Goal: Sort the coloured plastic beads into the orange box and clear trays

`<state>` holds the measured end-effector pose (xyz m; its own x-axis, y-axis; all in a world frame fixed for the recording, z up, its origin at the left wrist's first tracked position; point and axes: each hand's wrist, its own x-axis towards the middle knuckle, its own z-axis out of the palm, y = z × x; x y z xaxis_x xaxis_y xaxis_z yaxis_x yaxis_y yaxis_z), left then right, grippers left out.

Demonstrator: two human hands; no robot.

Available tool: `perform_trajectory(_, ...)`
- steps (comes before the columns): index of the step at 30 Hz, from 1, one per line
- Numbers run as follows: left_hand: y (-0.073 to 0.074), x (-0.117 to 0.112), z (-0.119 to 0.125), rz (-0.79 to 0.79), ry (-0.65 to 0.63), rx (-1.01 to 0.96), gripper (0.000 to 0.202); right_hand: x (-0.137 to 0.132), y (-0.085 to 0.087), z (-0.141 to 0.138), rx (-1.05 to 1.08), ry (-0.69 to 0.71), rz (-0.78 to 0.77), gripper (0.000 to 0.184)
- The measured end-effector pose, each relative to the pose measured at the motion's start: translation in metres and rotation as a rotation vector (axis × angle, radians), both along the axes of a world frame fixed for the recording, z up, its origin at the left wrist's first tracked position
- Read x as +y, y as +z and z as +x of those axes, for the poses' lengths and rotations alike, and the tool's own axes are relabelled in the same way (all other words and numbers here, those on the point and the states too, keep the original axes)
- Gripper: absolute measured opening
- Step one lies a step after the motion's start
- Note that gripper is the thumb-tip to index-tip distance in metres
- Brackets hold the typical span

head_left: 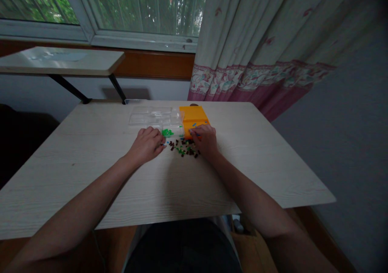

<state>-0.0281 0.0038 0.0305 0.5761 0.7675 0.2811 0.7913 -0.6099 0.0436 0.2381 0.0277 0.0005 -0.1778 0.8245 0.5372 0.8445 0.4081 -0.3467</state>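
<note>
Small brown and green building-block pieces (pixel 190 148) lie in a loose pile on the table between my hands. My left hand (pixel 147 144) rests at the left of the pile by the clear plastic tray (pixel 144 118), fingers curled and pressed together near a tiny blue piece (pixel 167 142). What they hold, if anything, is too small to name. Green pieces (pixel 167 132) sit in the tray's near compartment. Over the near part of the orange tray (pixel 194 113), my right hand (pixel 207 139) is closed in a pinch; its contents cannot be made out. A few blue pieces (pixel 194 124) lie on the orange tray.
The pale wooden table (pixel 257 164) reaches toward a window (pixel 145 8) and a flowered curtain (pixel 242 34). A raised shelf (pixel 100 63) on dark legs stands at the back left. A round brown object (pixel 194 104) shows behind the orange tray.
</note>
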Motion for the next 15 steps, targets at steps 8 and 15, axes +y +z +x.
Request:
perform_trajectory(8, -0.0005, -0.0014, 0.0025, 0.008, -0.012, 0.022, 0.014, 0.0003, 0.0002, -0.0001, -0.008, -0.001, -0.016, 0.03)
perform_trajectory(15, -0.0094, -0.0019, 0.0098, 0.037, -0.005, 0.008, 0.018, 0.0006, -0.0004, 0.0007, 0.0, 0.007, -0.007, 0.034)
